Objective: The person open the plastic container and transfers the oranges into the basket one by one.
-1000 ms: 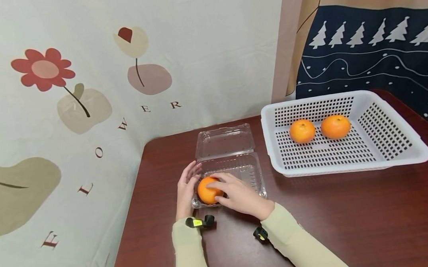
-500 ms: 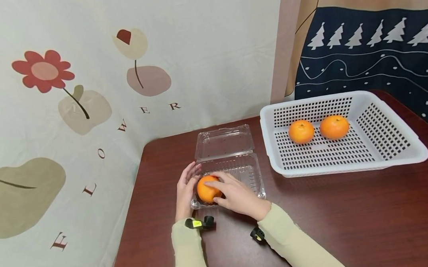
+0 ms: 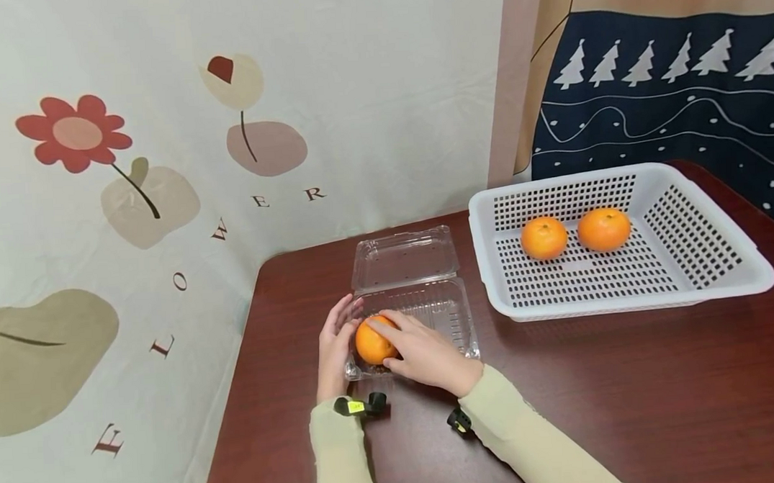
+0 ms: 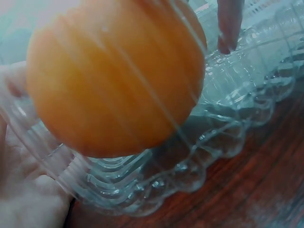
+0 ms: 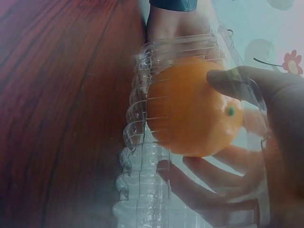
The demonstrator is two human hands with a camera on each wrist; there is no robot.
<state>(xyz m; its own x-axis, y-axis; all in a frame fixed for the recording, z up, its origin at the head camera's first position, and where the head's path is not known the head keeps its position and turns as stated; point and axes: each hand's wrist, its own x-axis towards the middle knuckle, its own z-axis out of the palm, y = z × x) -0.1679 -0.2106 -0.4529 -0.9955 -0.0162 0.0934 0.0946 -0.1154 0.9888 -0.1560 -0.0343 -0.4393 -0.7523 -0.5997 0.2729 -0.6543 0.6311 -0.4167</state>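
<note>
An orange (image 3: 373,341) sits at the near left corner of a clear plastic clamshell box (image 3: 454,318), whose lid (image 3: 403,259) lies folded back behind it. My right hand (image 3: 427,349) grips the orange from the right. In the right wrist view the thumb (image 5: 225,80) is on one side of the fruit and the fingers curve under the other. My left hand (image 3: 333,345) rests along the outside of the box's left wall, its fingers extended. The left wrist view shows the orange (image 4: 114,85) through the clear wall, with the left palm (image 4: 33,199) beside the box.
A white perforated basket (image 3: 623,306) stands on the dark red wooden table (image 3: 562,399) to the right, with two oranges, a left one (image 3: 544,238) and a right one (image 3: 604,230), inside. A patterned curtain (image 3: 381,112) hangs along the table's back and left edges.
The right hand and forearm have shifted slightly left, bringing the orange a little closer to the box's left wall. My left hand stays where it was.
</note>
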